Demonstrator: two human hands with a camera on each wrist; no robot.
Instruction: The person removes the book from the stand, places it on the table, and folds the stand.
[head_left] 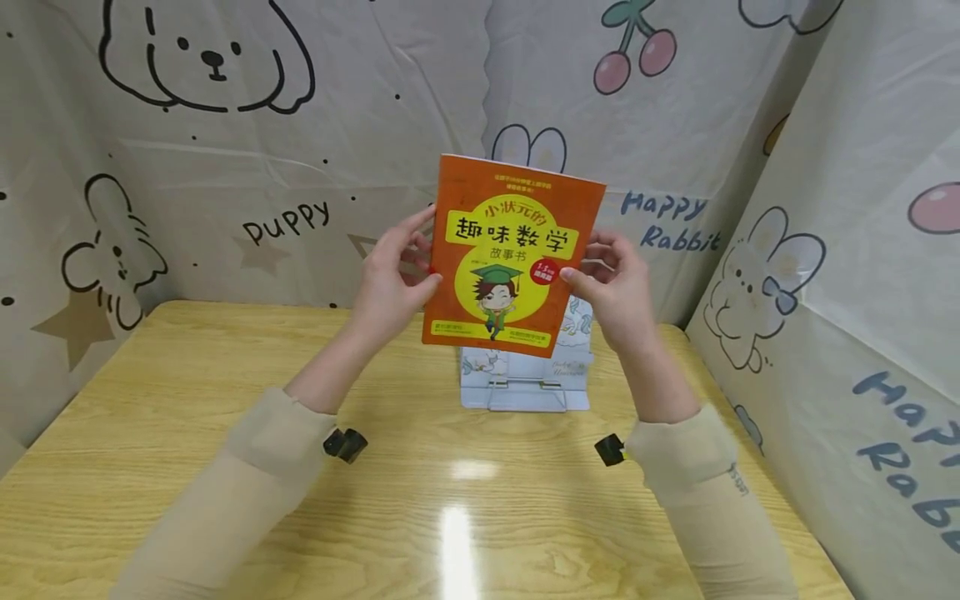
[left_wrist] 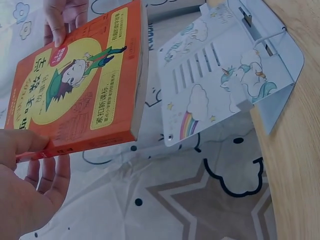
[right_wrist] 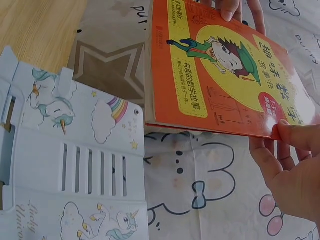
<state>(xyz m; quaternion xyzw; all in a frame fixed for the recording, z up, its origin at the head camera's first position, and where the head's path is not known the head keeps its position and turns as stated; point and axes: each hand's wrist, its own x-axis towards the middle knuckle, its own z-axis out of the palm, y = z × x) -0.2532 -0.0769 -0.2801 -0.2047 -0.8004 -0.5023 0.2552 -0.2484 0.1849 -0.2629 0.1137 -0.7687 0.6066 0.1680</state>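
Observation:
An orange paperback book (head_left: 468, 200) with a yellow circle and a cartoon child in a green graduation cap is held up, cover toward me. My left hand (head_left: 393, 279) grips its left edge, thumb on the front and fingers behind. On the opposite edge my right hand (head_left: 611, 283) holds it the same way, thumb near the red round badge. Behind and below the book stands a pale blue book stand (head_left: 525, 396) with unicorn prints, partly hidden by the book in the head view. In the left wrist view, slots show in the stand's back plate (left_wrist: 200, 70).
The stand rests on a light wooden table (head_left: 420, 500) near its far edge. Cloth printed with cartoon animals (head_left: 405, 100) hangs behind the table and along both sides. A small black device (head_left: 345, 445) sits at the left cuff, another (head_left: 611, 450) at the right.

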